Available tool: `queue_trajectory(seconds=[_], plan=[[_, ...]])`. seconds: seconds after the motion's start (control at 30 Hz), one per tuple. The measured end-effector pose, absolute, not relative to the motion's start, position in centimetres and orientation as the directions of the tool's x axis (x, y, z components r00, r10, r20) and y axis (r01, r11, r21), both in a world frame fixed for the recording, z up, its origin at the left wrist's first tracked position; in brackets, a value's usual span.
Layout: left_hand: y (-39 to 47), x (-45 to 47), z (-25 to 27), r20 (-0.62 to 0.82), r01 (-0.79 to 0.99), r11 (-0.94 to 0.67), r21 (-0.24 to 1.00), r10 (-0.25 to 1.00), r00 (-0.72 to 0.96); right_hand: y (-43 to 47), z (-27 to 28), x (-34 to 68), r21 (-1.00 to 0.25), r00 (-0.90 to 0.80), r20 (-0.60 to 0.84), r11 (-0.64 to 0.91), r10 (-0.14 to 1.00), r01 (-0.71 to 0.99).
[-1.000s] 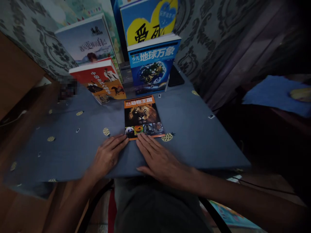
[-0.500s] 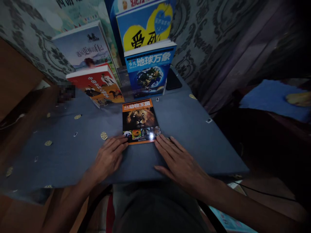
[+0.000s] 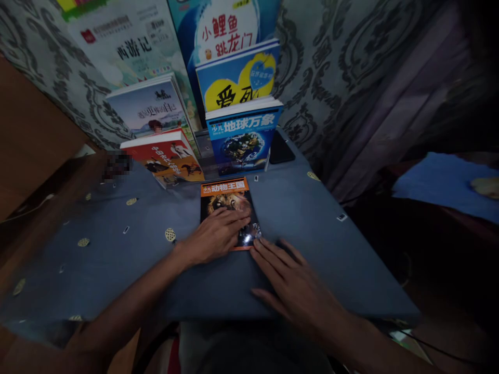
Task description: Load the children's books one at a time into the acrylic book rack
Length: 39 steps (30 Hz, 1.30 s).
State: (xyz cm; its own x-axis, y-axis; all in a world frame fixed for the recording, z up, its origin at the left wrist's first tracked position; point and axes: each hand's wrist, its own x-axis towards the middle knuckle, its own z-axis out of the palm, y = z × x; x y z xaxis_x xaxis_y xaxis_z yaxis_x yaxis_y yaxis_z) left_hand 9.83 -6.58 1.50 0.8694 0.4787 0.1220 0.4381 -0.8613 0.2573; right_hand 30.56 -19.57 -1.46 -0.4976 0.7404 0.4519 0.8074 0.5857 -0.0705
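The lion book (image 3: 229, 198) reads 动物王国; behind it, the globe book (image 3: 244, 144) reads 地球万象, the heart book (image 3: 241, 78) 爱, the tall book (image 3: 234, 26) 小鲤鱼跳龙门. Behind it leftward, the pale book (image 3: 132, 47) reads 西游记, the red book (image 3: 166, 156) apparently 中国.

One lion book (image 3: 224, 199) on one bench (image 3: 312, 249), two hands at it, left hand (image 3: 216, 235) and right hand (image 3: 288, 275), three upright books (image 3: 167, 160) behind its left, three more upright books (image 3: 244, 146) behind its right, one blue cloth (image 3: 444, 182) well to its right

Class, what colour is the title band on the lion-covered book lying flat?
The title band is orange, seen best in the head view.
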Motion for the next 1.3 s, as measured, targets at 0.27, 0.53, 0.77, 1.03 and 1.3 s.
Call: queue_trajectory(seconds=[0.27,0.53,0.77,1.03,1.3], plan=[[-4.9,7.9,-0.5,0.300,0.703,-0.682,0.203,0.726,0.618,-15.2,-0.9,30.8,-0.177,-0.468,0.395,0.566,0.790,0.805],[-3.5,6.8,-2.1,0.317,0.840,-0.483,0.247,0.860,0.401,-7.3,-0.6,29.3,-0.253,-0.334,0.214,0.383,0.918,0.889],[-2.3,6.3,-1.4,0.301,0.692,-0.417,0.589,0.908,0.291,-5.3,-2.2,27.6,-0.197,-0.251,0.275,0.310,0.928,0.930],[-1.4,6.1,-0.9,-0.122,-0.166,0.136,0.977,0.988,0.091,-5.0,-4.6,28.3,-0.232,-0.278,0.425,0.400,0.862,0.887],[-2.0,6.6,-0.3,-0.187,-0.383,0.316,0.868,0.923,0.338,-5.4,-4.5,28.5,-0.345,-0.226,0.498,0.430,0.837,0.834]])
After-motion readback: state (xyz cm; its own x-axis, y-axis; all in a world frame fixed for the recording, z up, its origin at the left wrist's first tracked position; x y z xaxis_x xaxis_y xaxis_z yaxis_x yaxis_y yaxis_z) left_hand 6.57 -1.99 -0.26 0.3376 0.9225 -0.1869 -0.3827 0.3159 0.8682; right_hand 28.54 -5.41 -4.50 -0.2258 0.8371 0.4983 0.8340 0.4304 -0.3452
